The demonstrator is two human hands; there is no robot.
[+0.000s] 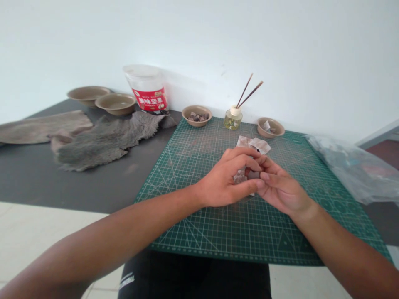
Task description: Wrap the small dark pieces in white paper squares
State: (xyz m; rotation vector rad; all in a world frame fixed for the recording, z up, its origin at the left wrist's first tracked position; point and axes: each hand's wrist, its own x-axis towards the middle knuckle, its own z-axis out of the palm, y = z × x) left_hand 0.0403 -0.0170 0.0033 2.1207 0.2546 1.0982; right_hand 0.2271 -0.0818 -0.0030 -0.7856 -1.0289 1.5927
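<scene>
A small brown piece (254,175), pinched between thumb and fingers of both the left hand (232,176) and the right hand (282,187), is held above a green mat (199,232). Crumpled paper (262,145) lies beneath and just beyond the hands. Farther back stand a bowl (196,123) of dark lumps, a bottle (232,121) with two sticks (249,94), and another bowl (264,133) containing paper scraps (267,126).

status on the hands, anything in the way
Left hand and right hand pinching small grey-brown piece. Pale crumpled sheets behind and beneath, on green gridded cutting mat. Translucent plastic bag well right, apart from hands.
</scene>
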